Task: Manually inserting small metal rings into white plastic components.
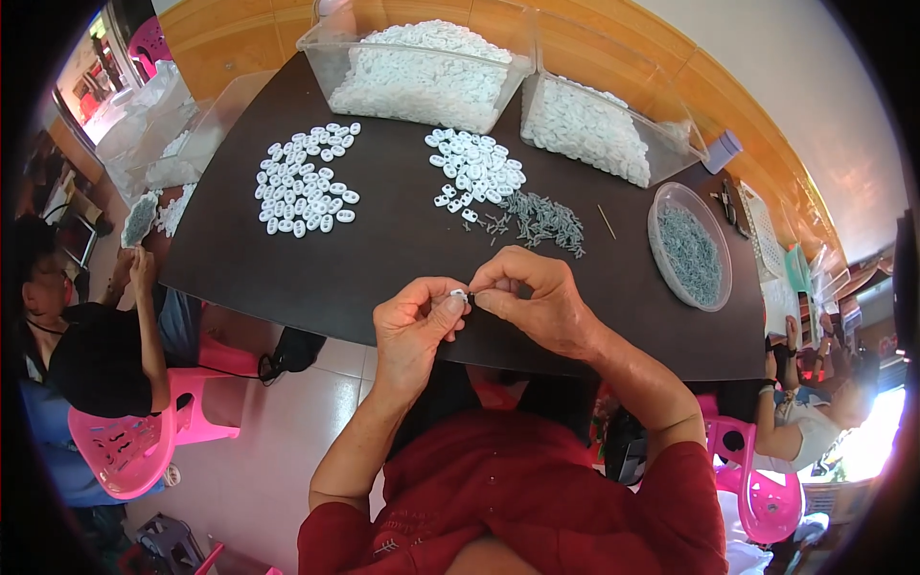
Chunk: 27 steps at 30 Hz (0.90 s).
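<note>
Left hand (414,321) pinches a small white oval piece (458,294) at the tabletop's (287,278) near edge; right hand (527,292) closes thumb and forefinger on a part too small to identify. Recommend aligning squarely, pressing gently. Grey pins (541,220) lie just beyond.

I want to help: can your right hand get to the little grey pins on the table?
Probably yes: nothing lies between the right hand and the grey pins, though it pinches a small white piece.
</note>
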Available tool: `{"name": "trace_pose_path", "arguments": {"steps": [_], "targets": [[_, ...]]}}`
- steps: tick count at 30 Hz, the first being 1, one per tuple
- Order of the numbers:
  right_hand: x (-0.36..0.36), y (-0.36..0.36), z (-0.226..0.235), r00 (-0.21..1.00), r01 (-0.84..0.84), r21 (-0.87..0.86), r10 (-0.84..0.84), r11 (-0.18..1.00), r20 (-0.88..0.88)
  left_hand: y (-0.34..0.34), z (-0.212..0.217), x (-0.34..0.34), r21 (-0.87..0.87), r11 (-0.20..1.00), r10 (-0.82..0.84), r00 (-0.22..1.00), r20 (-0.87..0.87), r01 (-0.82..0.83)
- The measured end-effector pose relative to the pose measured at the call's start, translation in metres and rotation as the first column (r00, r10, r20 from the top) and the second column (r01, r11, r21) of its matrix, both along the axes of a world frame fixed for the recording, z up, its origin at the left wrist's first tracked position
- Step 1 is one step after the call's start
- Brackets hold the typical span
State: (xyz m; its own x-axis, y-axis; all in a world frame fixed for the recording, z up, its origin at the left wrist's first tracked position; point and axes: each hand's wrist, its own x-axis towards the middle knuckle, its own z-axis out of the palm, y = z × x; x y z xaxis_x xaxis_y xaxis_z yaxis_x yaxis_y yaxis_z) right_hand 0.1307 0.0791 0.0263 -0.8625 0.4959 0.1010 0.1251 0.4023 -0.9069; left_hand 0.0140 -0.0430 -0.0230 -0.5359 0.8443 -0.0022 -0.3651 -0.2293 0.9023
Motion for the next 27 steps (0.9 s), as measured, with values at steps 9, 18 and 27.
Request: {"name": "trace_pose_path", "arguments": {"steps": [9,18,27], "targets": [[0.0,-0.003,-0.003,0.999,-0.029,0.014,0.03,0.999,-0.017,-0.005,0.0,0.002,-0.03,0.999,-0.015,0.998,-0.058,0.014],[-0.003,0.0,-0.002,0.996,-0.047,-0.133,0.057,0.99,0.075,-0.007,-0.004,0.003,-0.026,1.0,-0.019,0.995,-0.099,0.017],[-0.006,0.004,-0.006,0.999,-0.028,-0.264,0.039,0.964,0.035,-0.005,-0.011,0.006,-0.026,0.995,0.08,0.923,-0.376,-0.096]]}}
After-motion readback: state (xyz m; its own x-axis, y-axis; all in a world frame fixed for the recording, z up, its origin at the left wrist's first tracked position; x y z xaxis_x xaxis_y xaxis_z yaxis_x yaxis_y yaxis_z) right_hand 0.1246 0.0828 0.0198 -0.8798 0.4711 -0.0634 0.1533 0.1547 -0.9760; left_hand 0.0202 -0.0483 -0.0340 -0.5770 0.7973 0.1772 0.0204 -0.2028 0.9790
